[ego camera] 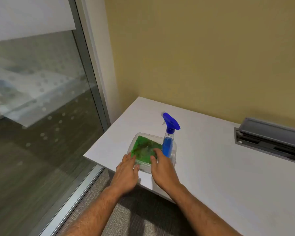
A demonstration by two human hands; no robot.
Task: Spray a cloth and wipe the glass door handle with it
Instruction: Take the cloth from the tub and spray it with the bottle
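A green cloth (144,147) lies crumpled in a clear plastic container (174,151) near the corner of a white table. A spray bottle (168,140) with blue liquid and a blue trigger head stands upright in the container's right side. My left hand (127,172) hovers at the container's near left edge, fingers apart, fingertips close to the cloth. My right hand (162,167) reaches over the near rim, fingers spread, fingertips over the cloth beside the bottle. Neither hand holds anything. No door handle is in view.
The white table (220,167) stands against a yellow wall. A grey cable tray with its lid up (269,138) is set into the table at the right. A glass panel with a metal frame (90,86) stands to the left. Grey carpet lies below.
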